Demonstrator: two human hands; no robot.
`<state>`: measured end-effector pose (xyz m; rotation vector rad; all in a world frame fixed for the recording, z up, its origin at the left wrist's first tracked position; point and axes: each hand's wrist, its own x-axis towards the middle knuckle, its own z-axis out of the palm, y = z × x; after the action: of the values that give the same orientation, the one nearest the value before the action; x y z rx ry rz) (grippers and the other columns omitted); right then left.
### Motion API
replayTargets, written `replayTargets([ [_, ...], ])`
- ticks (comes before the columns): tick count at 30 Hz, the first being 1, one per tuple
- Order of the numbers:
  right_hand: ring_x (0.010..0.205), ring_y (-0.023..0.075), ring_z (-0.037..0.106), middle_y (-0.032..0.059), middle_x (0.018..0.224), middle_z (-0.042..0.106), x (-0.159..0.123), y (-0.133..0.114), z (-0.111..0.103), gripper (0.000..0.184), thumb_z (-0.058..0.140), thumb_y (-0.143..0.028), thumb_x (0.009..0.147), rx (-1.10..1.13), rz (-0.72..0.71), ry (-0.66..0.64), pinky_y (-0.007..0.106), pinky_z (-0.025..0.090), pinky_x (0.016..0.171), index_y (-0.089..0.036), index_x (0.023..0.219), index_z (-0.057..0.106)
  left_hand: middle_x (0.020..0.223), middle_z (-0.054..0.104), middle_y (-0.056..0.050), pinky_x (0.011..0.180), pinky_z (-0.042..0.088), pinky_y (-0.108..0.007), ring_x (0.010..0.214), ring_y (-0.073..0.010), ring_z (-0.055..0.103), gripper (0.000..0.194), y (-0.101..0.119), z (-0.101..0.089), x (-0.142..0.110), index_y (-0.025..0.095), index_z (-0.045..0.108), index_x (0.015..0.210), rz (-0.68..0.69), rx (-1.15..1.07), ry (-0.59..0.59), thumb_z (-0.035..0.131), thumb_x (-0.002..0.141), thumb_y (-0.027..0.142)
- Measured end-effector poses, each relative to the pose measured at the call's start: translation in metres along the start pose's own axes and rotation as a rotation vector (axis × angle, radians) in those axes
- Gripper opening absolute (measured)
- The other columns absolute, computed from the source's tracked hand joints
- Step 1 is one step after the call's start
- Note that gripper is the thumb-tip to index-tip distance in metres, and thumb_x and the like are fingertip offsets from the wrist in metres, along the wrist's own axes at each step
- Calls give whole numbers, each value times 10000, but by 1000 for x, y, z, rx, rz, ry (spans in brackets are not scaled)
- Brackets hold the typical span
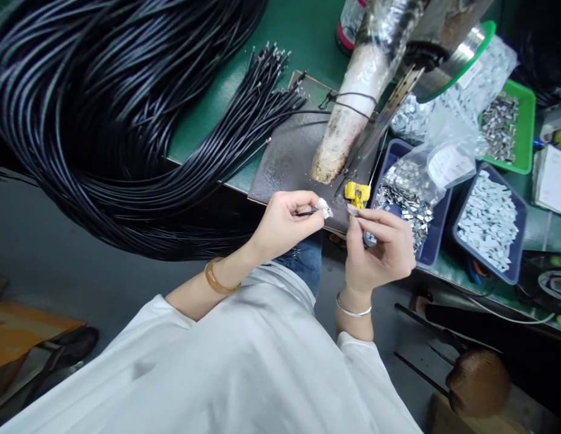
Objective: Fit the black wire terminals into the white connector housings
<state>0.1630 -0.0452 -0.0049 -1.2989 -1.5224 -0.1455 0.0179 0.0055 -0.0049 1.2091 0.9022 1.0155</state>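
My left hand (284, 224) pinches the end of a thin black wire (306, 213) between thumb and fingers; a small pale piece sits at its fingertips. My right hand (380, 247) is curled, its fingertips pinched on a small metal clip (352, 210) close to the wire's tip. Both hands meet just below a yellow fixture (357, 193) at the front edge of a dark metal plate (289, 157). A large bundle of black wires (103, 114) lies over the green bench to the left, its stripped ends fanned out near the plate.
A blue tray (431, 241) of shiny metal clips and another blue tray (515, 253) of pale parts stand at right, with a green tray (528, 114) behind. A plastic-wrapped machine arm (357, 102) leans over the plate. Clear bags of parts (447, 150) lie between. Tools sit low right.
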Motion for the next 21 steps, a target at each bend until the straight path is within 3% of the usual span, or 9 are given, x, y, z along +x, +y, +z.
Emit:
replayTargets([
  [3,864,165,740,-4,970,762,-5,-2,2,200,724,-120,831,75,-58,-75,348,614,773,-262,960,669,585,586,12,516,346,-201,541,-72,448,102,3,-3,0,131,687,653,-5,-14,-6,679,730,199],
  [8,887,176,748,11,946,758,-6,0,3,154,657,-122,877,211,84,-66,347,623,742,-240,973,635,626,633,-3,593,422,-221,593,-92,522,125,5,-7,1,137,696,645,-43,-127,-64,687,741,216],
  [21,897,172,739,10,1004,754,-7,7,9,155,661,-126,864,79,-37,-99,349,621,761,-252,942,617,655,659,-4,626,486,-215,649,-107,588,84,1,-3,7,137,699,656,-32,-138,-13,710,711,200],
])
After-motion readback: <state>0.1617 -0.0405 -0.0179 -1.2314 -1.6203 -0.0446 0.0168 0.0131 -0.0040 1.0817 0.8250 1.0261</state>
